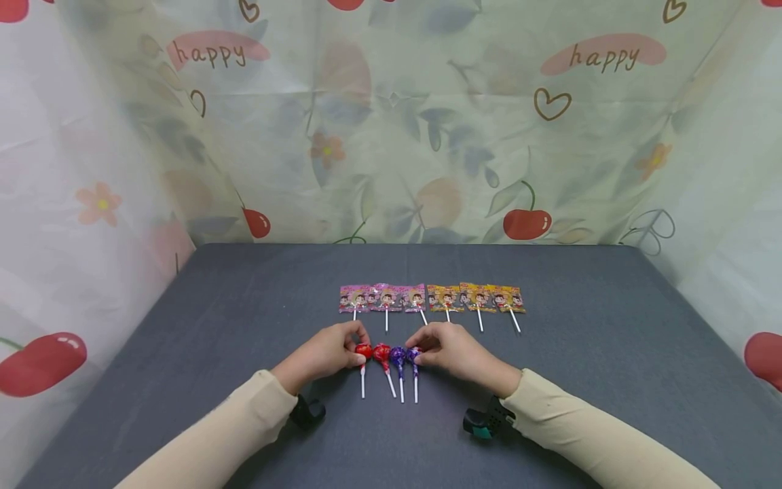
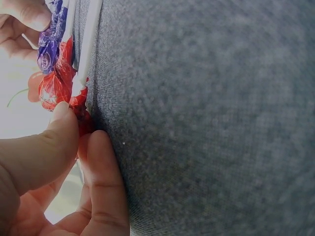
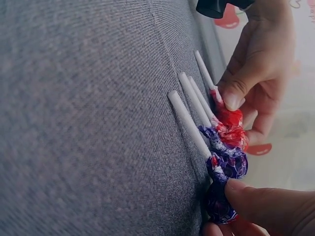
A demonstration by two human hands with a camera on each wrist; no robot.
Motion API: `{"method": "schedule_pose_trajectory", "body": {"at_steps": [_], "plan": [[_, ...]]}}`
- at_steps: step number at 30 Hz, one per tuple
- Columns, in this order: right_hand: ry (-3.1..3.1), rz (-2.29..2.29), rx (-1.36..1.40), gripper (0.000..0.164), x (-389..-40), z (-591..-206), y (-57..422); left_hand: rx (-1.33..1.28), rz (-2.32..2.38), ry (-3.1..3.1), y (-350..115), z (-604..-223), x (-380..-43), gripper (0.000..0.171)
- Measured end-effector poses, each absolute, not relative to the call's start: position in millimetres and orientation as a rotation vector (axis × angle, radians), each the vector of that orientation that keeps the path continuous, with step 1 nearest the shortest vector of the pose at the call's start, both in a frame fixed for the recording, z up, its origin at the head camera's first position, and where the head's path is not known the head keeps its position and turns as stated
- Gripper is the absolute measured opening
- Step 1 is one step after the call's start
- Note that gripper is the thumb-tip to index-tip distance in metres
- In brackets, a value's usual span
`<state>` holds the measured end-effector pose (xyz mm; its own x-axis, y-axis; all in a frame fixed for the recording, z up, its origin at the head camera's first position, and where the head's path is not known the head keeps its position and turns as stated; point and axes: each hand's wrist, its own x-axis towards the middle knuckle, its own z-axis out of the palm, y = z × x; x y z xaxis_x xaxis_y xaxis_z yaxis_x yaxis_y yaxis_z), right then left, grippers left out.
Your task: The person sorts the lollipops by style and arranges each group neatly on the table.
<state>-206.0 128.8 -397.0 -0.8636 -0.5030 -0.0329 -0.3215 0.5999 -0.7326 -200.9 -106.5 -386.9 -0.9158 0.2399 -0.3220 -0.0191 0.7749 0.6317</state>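
Two red-wrapped lollipops and two purple-wrapped ones lie side by side on the dark table, white sticks toward me. My left hand (image 1: pixel 330 350) pinches the outer red lollipop (image 1: pixel 364 350) by its head between thumb and fingers. Beside it lies the inner red lollipop (image 1: pixel 381 353), then the inner purple lollipop (image 1: pixel 398 356). At the right end, my right hand (image 1: pixel 455 352) pinches the head of the outer purple lollipop (image 3: pixel 219 204). The left wrist view shows my left thumb (image 2: pixel 59 142) partly covering the red wrappers.
Behind the hands runs a row of flat-packed lollipops: pink packets (image 1: pixel 386 297) on the left, yellow packets (image 1: pixel 476 297) on the right, sticks toward me. The grey table (image 1: pixel 580 305) ends at a printed curtain (image 1: pixel 391 170) at the back and sides.
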Motion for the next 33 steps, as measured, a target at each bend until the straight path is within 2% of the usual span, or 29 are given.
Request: {"method": "schedule_pose_trajectory", "body": {"at_steps": [20, 33], "plan": [[2.550, -1.156, -0.692, 0.022, -204.8, -393.4, 130.4, 0.178, 0.936, 2.583, -107.2, -386.7, -201.6, 0.015], [2.600, -1.271, -0.647, 0.032, -190.5, -361.1, 163.1, 0.173, 0.940, 2.573, -106.8, -386.3, -200.8, 0.016]]}}
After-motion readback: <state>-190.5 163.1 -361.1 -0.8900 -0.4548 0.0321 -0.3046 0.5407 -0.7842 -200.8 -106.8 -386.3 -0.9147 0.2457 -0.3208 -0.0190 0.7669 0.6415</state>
